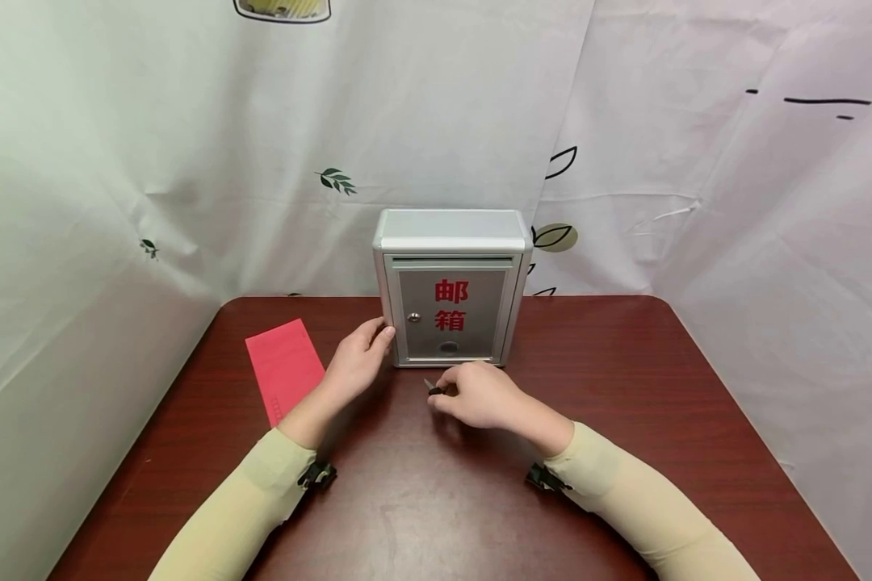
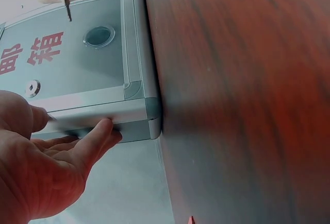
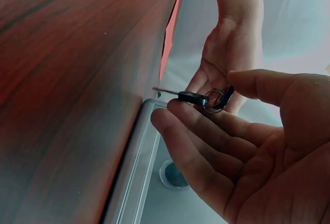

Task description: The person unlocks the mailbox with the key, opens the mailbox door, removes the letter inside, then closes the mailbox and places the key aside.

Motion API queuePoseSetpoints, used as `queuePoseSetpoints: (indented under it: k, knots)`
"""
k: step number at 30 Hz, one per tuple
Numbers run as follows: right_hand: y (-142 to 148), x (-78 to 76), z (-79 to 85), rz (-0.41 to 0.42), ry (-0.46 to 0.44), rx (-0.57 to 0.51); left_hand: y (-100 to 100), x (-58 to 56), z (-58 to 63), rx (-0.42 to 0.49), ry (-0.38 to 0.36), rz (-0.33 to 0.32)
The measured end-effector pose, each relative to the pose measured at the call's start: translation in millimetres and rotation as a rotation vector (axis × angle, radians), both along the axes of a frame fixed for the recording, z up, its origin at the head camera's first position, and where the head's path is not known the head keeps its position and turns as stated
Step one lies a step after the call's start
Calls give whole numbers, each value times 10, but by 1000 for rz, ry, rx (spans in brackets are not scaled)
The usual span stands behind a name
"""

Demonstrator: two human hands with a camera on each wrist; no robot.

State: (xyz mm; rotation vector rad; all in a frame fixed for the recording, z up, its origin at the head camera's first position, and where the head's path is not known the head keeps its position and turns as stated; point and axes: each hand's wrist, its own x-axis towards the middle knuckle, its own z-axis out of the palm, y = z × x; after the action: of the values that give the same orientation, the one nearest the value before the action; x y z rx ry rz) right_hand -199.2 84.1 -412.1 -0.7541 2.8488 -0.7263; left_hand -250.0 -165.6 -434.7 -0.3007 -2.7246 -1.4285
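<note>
A silver metal mailbox (image 1: 421, 339) stands upright at the back of the table, with red characters on its front door. A round lock (image 1: 413, 317) sits at the door's left edge, with no key in it. Against the box's left side rests my left hand (image 1: 356, 361), its fingers fairly straight in the left wrist view. My right hand (image 1: 485, 397), just in front of the box's lower edge, pinches small black-headed keys (image 3: 193, 98) joined by a ring. One key's metal blade points away from the fingers, apart from the lock.
To the left of the box, a red envelope (image 1: 283, 363) lies on the dark reddish wooden table (image 1: 589, 363), partly behind the left forearm. White curtains (image 1: 443, 105) with leaf prints hang behind and on both sides. Each wrist wears a dark strapped device.
</note>
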Motion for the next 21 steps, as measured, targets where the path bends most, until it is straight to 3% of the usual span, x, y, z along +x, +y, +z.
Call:
queuePoseSetpoints:
  k: [21]
  knots:
    - [146, 8, -155, 1, 32, 161, -13, 11, -6, 0, -20, -18]
